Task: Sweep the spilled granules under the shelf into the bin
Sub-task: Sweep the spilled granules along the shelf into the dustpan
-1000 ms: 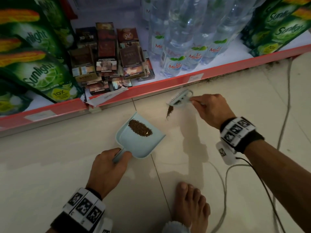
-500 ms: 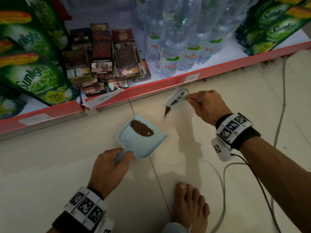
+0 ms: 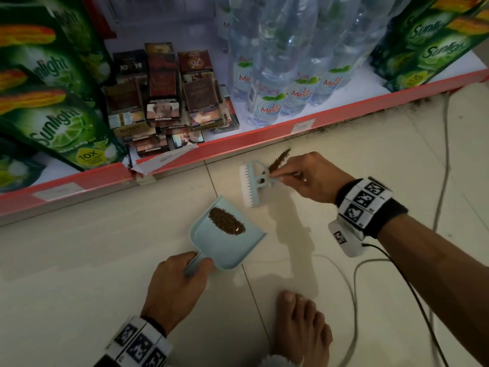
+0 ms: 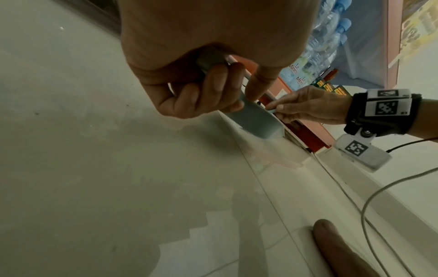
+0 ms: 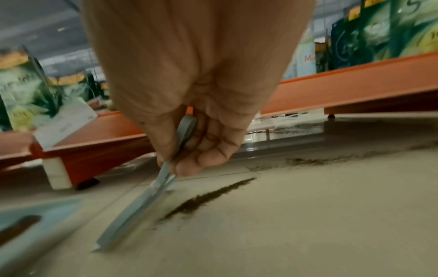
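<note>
A pale blue dustpan [image 3: 227, 242] lies on the tiled floor with a heap of dark brown granules [image 3: 226, 221] in it. My left hand [image 3: 176, 284] grips its handle [image 4: 211, 60]. My right hand [image 3: 308, 176] holds the handle of a small pale blue brush [image 3: 252, 182], whose white bristles face left, just right of and beyond the dustpan's mouth. A streak of granules [image 3: 279, 158] lies on the floor behind the brush, seen in the right wrist view as a dark line [image 5: 208, 196]. More granules [image 5: 308, 161] trail along the foot of the red shelf [image 3: 264, 139].
The shelf holds green soap pouches [image 3: 60, 120], cigarette packs [image 3: 164, 102] and water bottles [image 3: 280, 75]. A loose price label [image 3: 164, 161] hangs off the shelf edge. My bare foot [image 3: 301, 329] stands near the dustpan, and cables [image 3: 352, 287] run over the floor at right.
The brush has swung down and left, from near the shelf edge toward the dustpan's mouth. The granule streak now lies behind the brush. The dustpan and left hand have stayed put.
</note>
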### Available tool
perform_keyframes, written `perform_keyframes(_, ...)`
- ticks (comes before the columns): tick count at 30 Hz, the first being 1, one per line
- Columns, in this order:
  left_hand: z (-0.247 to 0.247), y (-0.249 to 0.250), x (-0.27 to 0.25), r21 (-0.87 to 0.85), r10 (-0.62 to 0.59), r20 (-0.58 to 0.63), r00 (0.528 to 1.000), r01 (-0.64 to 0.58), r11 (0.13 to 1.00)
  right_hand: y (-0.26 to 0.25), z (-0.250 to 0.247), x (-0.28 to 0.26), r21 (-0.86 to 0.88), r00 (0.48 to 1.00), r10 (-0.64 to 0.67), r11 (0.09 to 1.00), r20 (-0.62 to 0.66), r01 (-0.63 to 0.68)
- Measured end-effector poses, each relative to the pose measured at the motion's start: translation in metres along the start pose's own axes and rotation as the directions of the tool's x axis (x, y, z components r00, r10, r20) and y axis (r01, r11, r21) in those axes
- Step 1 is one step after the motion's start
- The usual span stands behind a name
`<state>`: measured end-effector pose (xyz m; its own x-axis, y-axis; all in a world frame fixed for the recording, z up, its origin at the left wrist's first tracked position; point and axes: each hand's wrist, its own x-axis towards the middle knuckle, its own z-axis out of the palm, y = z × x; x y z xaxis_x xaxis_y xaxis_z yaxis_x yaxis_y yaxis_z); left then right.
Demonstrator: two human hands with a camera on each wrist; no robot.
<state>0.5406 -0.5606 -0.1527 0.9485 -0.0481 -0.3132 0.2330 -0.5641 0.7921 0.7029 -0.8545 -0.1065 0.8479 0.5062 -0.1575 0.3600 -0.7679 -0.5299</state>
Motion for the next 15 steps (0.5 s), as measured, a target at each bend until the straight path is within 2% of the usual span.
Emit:
perform_keyframes(2, -0.002, -0.003, 0.000, -0.006, -0.013, -0.011, 1.000, 0.013, 1.000, 0.014, -0.011, -0.008, -0.071, 0.999, 0.053, 0.996, -0.003, -0.053)
perform_keyframes(5, -0.003, -0.005, 0.001, -0.017, -0.026, -0.017, 1.000, 0.026, 1.000, 0.036, -0.031, -0.021, -0.085, 0.985, 0.169, 0.982, -0.040, -0.172)
perform_keyframes(9, -0.001, -0.001, 0.004, -0.034, -0.008, -0.006, 1.000, 0.007, 0.999, 0.043, -0.049, -0.025, 0.082, 0.966, 0.257, 0.964, -0.040, -0.253)
perform_keyframes(11, 0.001, 0.001, 0.006, -0.033, 0.009, 0.001, 1.000, -0.009, 0.999, 0.035, -0.048, -0.019, 0.181, 0.972, 0.236, 0.956, -0.012, -0.230)
perform_keyframes(15, 0.003, 0.003, 0.008, -0.025, 0.032, 0.005, 0.999, -0.032, 0.999, 0.006, -0.024, 0.003, 0.243, 0.996, 0.093, 0.966, 0.003, -0.091)
